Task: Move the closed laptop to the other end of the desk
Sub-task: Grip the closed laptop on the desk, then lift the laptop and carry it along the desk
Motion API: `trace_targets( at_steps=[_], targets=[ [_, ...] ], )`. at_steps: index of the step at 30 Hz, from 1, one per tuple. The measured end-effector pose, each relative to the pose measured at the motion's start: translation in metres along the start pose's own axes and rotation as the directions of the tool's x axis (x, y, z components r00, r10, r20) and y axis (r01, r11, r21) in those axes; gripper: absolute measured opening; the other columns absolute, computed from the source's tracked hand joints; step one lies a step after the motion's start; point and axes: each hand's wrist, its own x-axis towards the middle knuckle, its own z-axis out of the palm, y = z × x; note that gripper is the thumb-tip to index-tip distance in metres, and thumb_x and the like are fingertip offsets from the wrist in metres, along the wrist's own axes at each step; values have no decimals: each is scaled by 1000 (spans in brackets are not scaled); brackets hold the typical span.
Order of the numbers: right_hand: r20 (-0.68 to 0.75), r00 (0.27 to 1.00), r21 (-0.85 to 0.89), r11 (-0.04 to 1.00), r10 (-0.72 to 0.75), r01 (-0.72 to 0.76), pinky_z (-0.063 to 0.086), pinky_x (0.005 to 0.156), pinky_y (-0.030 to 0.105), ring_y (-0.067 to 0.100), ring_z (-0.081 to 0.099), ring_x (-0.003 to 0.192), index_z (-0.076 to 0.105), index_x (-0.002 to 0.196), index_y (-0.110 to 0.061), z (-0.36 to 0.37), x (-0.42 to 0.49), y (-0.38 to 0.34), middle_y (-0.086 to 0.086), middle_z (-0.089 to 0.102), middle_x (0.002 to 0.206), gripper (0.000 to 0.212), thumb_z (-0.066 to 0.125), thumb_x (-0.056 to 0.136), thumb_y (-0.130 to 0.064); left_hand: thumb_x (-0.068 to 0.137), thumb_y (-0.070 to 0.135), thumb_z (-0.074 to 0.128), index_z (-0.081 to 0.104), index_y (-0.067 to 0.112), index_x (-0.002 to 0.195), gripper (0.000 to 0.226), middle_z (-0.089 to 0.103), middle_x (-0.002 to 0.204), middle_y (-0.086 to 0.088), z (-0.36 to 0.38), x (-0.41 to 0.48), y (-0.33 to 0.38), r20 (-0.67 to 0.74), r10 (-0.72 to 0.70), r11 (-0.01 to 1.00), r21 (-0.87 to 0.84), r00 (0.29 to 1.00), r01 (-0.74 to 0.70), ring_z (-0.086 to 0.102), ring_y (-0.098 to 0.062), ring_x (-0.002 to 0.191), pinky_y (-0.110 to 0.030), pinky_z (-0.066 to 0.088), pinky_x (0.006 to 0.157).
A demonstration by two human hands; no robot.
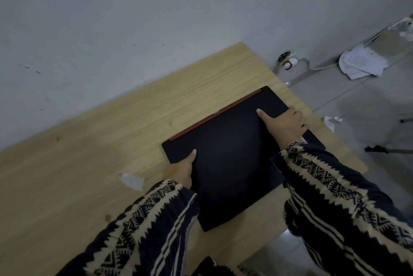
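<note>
So the desk [93,141] is a long pale wood-grain slab against a grey wall, and most of its bare length runs off to my left. The laptop [225,159] sits shut at the right end, close to the corner, a flat matte black rectangle with a thin red strip along the hinge edge by the wall. Its long side runs roughly along the desk's length, so the trip is a straight carry or slide leftward.

Both hands are clamped on it, one per short side. The left hand [182,169] grips the left edge, thumb on the lid, fingers tucked out of sight underneath. The right hand [285,124] holds the right edge the same way, thumb stretched flat across the lid.

There's a crumpled white scrap [131,180] lying just left of the laptop, right in the path.
</note>
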Motion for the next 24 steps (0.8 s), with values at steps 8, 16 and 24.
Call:
trace_targets(
  at_steps=[8, 16, 24],
  targets=[
    [-16, 999, -4, 1000, -27, 27, 19, 120, 53, 39, 32, 143, 32, 150, -1, 4, -2, 2, 23, 37, 154, 118, 50, 73, -88, 71, 39, 88, 66, 4, 124, 68, 67, 127, -11, -8, -2, -4, 72, 83, 996, -43, 994, -80, 64, -31, 116, -41, 53, 101],
    [86, 996, -41, 999, 3, 1, 42, 108, 51, 40, 53, 126, 57, 129, 0, -18, 9, -3, 23, 57, 134, 112, 61, 63, -89, 64, 46, 91, 71, 9, 107, 60, 74, 110, -8, -13, 1, -2, 24, 214, 974, -79, 977, -211, 70, -28, 101, -42, 58, 93],
    [273, 962, 37, 999, -10, 0, 55, 91, 45, 35, 66, 105, 67, 111, -4, -9, -14, -9, 14, 70, 111, 107, 64, 52, -94, 54, 56, 92, 69, 14, 84, 56, 74, 93, -5, -59, 13, 21, -87, 283, 959, 15, 955, -283, 70, -23, 82, -32, 58, 66]
  ],
)
